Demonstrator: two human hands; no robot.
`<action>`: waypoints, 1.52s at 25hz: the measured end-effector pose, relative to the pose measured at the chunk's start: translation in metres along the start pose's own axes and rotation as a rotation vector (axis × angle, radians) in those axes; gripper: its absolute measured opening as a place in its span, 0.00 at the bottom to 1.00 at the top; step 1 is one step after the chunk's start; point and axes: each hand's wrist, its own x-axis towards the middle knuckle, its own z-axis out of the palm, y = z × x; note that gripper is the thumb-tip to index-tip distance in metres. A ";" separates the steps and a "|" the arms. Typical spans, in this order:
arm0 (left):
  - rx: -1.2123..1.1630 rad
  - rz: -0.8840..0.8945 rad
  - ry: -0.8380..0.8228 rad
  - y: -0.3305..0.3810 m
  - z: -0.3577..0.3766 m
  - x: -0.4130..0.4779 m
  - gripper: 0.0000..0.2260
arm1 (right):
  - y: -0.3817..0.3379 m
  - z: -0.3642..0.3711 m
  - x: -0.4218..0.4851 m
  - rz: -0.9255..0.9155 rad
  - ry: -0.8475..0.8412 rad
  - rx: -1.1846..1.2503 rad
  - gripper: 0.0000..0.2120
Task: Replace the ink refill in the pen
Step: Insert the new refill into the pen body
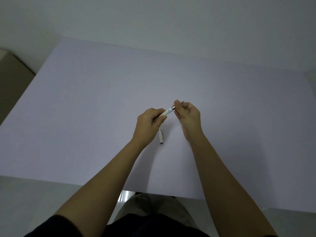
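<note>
A white pen barrel (168,111) with a small printed mark and a silver ring is held slanted above the table, its tip pointing up and to the right. My left hand (148,124) grips the barrel's lower end. My right hand (188,115) pinches the front section near the silver ring, and the thin tip (183,101) pokes out past the fingers. The pen's white cap (161,136) lies on the table just below and between the hands, touching neither. No separate refill is visible.
The table (85,108) is a wide pale lilac surface with its near edge by my lap. A brown cardboard box (12,79) stands off the table's left side. White walls rise behind.
</note>
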 end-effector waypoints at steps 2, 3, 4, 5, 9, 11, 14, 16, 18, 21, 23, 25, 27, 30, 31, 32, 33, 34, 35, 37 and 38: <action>-0.005 0.001 0.005 0.001 0.001 0.000 0.06 | 0.002 -0.001 0.001 0.000 -0.038 0.042 0.04; -0.008 0.002 0.009 0.002 0.001 0.000 0.06 | 0.003 -0.002 0.002 0.009 -0.080 0.100 0.05; -0.007 0.005 0.012 0.002 0.001 0.000 0.07 | 0.003 -0.003 0.001 0.010 -0.107 0.139 0.07; -0.006 0.009 0.014 0.003 0.001 0.001 0.07 | 0.003 -0.003 0.000 0.004 -0.107 0.136 0.07; -0.013 -0.002 0.008 0.003 0.002 0.001 0.06 | 0.002 0.002 0.002 -0.023 0.040 -0.032 0.06; -0.019 -0.008 0.015 0.004 0.002 0.001 0.06 | 0.004 -0.001 0.004 -0.017 -0.015 0.028 0.04; -0.025 -0.010 0.024 0.004 0.000 0.002 0.07 | 0.005 -0.002 0.001 -0.025 -0.103 0.118 0.08; -0.014 -0.003 0.017 0.003 -0.001 0.003 0.06 | 0.002 0.000 0.001 -0.034 -0.023 0.040 0.05; -0.010 -0.002 0.015 0.003 -0.001 0.002 0.06 | -0.001 0.001 0.002 -0.032 0.034 -0.022 0.05; -0.011 0.002 0.021 0.004 0.000 0.003 0.06 | 0.000 -0.002 0.005 -0.012 -0.080 0.104 0.04; -0.011 0.008 0.024 0.004 0.000 0.004 0.06 | 0.000 -0.001 0.004 -0.017 -0.114 0.156 0.08; 0.002 0.016 0.031 0.004 0.000 0.005 0.05 | 0.000 0.002 0.004 -0.023 -0.018 0.109 0.05; 0.011 0.023 0.038 0.004 0.001 0.005 0.06 | -0.001 0.004 0.004 -0.025 0.058 0.048 0.04; 0.004 0.016 0.042 0.003 0.001 0.005 0.06 | -0.001 -0.001 0.006 -0.002 -0.077 0.145 0.06; 0.001 0.011 0.043 0.002 0.000 0.006 0.06 | -0.001 -0.002 0.005 0.003 -0.136 0.186 0.08; -0.002 0.007 0.041 0.001 -0.001 0.006 0.06 | 0.000 -0.003 0.005 -0.005 -0.161 0.193 0.09; -0.001 0.006 0.037 0.001 -0.001 0.007 0.06 | 0.001 -0.003 0.005 -0.018 -0.141 0.175 0.09; 0.000 0.006 0.034 0.001 -0.001 0.007 0.06 | 0.001 -0.002 0.006 -0.029 -0.093 0.147 0.07; -0.002 0.006 0.033 0.002 -0.001 0.006 0.06 | 0.001 0.000 0.006 -0.037 -0.037 0.107 0.06; -0.019 -0.002 0.033 0.002 0.000 0.005 0.06 | 0.000 0.001 0.007 -0.045 0.020 0.040 0.06; -0.028 -0.010 0.033 0.002 0.000 0.005 0.06 | 0.001 0.001 0.008 -0.045 0.007 0.033 0.06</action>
